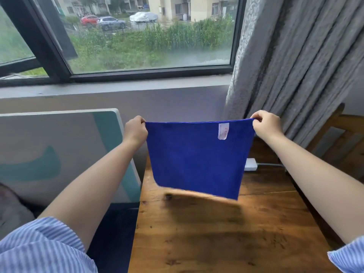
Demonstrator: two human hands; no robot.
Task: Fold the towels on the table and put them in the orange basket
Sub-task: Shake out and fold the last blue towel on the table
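Towel (197, 160) hangs above the table (216, 233), top edge level, as we pinch its corners with left hand (136, 131) and right hand (266, 124).

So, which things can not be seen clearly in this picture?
- Orange basket: nowhere in the head view, so its place is unknown.
- Other towels: none visible; the blue towel held by the left hand and right hand hides part of the table.
- Label on the towel: print too small to read.
- White charger: partly behind the towel.
- Towel's lower edge: blurred.
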